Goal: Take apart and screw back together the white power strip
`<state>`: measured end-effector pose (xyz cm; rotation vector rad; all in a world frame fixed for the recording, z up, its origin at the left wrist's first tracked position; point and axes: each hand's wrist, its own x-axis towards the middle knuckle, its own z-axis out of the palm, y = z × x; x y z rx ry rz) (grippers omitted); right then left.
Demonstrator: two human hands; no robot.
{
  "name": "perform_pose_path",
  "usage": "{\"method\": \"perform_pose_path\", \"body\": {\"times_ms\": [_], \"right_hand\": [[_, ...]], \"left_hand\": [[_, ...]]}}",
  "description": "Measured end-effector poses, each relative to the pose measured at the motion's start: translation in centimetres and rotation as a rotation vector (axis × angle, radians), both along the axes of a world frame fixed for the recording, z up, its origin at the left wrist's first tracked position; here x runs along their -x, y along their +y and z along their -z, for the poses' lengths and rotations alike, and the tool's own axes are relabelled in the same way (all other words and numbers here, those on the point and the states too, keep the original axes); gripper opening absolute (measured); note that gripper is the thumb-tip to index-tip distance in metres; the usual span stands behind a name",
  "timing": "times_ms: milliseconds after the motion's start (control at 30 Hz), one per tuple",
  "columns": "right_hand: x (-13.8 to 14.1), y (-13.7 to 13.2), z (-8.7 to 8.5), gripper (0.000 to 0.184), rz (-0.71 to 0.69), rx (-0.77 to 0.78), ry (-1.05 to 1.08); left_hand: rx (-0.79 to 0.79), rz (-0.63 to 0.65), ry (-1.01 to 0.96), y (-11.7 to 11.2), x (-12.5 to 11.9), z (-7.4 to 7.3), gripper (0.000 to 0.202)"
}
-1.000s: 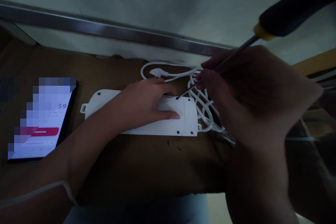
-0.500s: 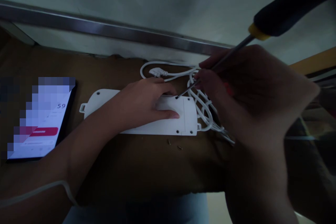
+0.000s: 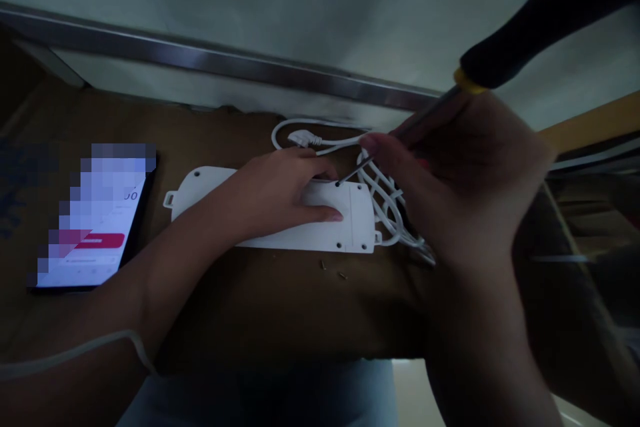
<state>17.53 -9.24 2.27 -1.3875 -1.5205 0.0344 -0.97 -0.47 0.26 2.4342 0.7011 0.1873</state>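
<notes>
The left hand point(image 3: 273, 187) is part open and lies on a long white case point(image 3: 320, 232), thumb on top, fingers at its far side. The right hand point(image 3: 460, 193) pinches the metal rod of a screwdriver point(image 3: 515, 43), its tip at a hole in the case. The case sits midway between the brown table's point(image 3: 280, 320) back and front edges. Two tiny screws point(image 3: 323, 265) lie nearer the front edge. A white cord point(image 3: 393, 203) and plug point(image 3: 303, 138) lie toward the back edge. A lit phone point(image 3: 107, 257) lies left of the case.

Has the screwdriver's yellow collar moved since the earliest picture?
Yes: judged against the metal rail, the yellow collar of the screwdriver has shifted left and down in the view, closer to it. The tip stays at the white case.
</notes>
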Motion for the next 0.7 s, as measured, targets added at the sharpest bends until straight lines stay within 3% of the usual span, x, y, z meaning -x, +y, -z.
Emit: {"method": "perform_pose_path", "body": {"times_ms": [200,367,700], "right_hand": [[-0.21,0.02,-0.18,0.023,-0.039,-0.038,0.038],[-0.34,-0.34,-0.29,0.004,-0.046,0.023,-0.036],[-0.04,-0.67,-0.68,0.013,-0.059,0.027,-0.019]], "left_hand": [[-0.006,-0.003,0.006,0.01,-0.06,0.01,0.053],[-0.018,0.003,-0.001,0.07,-0.08,0.03,0.052],[-0.001,0.001,0.012,-0.05,-0.11,-0.19,0.053]]}}
